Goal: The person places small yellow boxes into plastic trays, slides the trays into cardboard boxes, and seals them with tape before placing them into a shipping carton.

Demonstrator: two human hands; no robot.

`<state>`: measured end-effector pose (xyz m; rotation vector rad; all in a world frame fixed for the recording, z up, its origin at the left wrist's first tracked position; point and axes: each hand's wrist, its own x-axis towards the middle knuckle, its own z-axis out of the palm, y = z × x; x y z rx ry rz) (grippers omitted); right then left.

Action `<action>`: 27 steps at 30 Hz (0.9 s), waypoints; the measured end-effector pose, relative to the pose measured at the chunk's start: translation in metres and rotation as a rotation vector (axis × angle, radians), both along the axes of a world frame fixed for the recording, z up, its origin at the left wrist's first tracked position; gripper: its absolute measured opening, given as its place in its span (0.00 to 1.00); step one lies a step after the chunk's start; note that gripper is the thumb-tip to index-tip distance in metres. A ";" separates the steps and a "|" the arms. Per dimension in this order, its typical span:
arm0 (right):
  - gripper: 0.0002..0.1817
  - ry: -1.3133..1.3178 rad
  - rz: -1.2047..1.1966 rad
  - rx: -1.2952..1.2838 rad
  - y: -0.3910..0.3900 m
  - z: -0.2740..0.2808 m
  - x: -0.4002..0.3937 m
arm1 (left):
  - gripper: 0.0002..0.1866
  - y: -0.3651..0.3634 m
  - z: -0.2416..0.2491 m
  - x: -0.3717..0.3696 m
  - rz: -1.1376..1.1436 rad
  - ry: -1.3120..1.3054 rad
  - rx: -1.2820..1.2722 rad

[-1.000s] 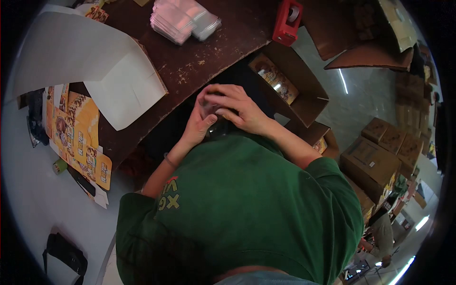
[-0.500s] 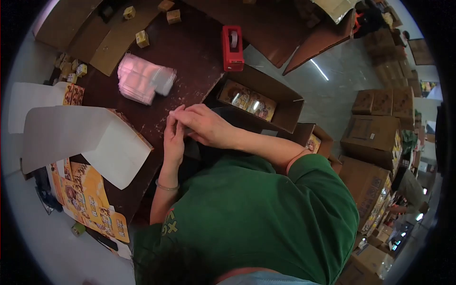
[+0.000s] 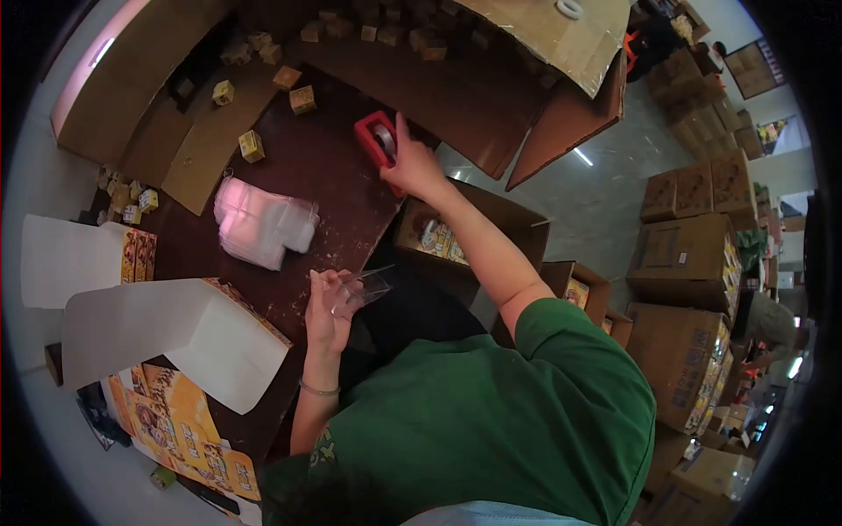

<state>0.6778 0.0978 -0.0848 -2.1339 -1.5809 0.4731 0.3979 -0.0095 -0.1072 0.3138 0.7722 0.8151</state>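
Observation:
My left hand (image 3: 329, 309) holds a clear plastic box (image 3: 361, 291) between thumb and fingers, near the front edge of the dark table (image 3: 351, 223). The box looks folded open and see-through. Stretched out to the far side, my right hand (image 3: 416, 165) grips a red tape dispenser (image 3: 367, 131) with a roll of tape in it; the thumb and fingers lie over its near right side. A pile of flat clear plastic pieces (image 3: 263, 226) lies on the table left of both hands.
An open white carton (image 3: 232, 351) stands at left, above printed yellow card sheets (image 3: 180, 430). Small yellow boxes (image 3: 252, 146) sit at the back by cardboard flaps (image 3: 412, 105). An open cardboard box (image 3: 517, 219) is under my right forearm. Stacked cartons (image 3: 684, 250) stand right.
My hands were together at the table edge; the right has reached forward and taken hold of the tape dispenser, now turned and shifted left. The clear box in my left hand has come into sight.

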 end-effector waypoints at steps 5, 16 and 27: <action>0.54 0.124 0.370 0.072 0.051 0.003 -0.003 | 0.20 0.014 0.021 0.007 -0.100 -0.078 -0.014; 0.36 -0.505 -0.156 0.347 0.250 -0.074 0.213 | 0.17 0.017 0.025 -0.024 0.018 0.038 0.065; 0.27 1.119 0.985 -0.384 -0.018 0.061 -0.030 | 0.38 0.049 0.031 0.003 -0.425 -0.208 0.214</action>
